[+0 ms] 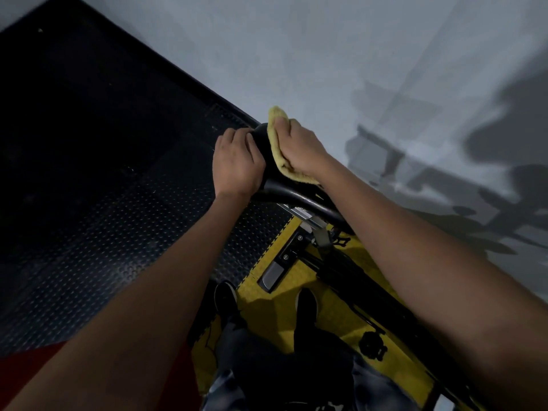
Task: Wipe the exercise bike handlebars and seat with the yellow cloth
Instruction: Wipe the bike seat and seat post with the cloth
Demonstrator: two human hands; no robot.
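Black studded rubber matting fills the left half of the frame, running under the bike. Just right of it, at centre, the left hand is wrapped around the dark padded part of the exercise bike, fingers curled over its left flank, apparently steadying it; whether this part is the seat or a handlebar pad cannot be told. Directly beside it, the right hand lies flat with palm down, pressing the yellow cloth onto the pad's right side. The cloth is folded, one end poking out beyond the fingertips toward the upper middle of the frame, the other showing under the heel of the hand. The pad's long axis runs from lower right to upper left, in line with the right forearm, so the likely stroke is along that line. A curved black bar sits just below the hands. To the right, the pale wall stands close, leaving less room there than over the matting.
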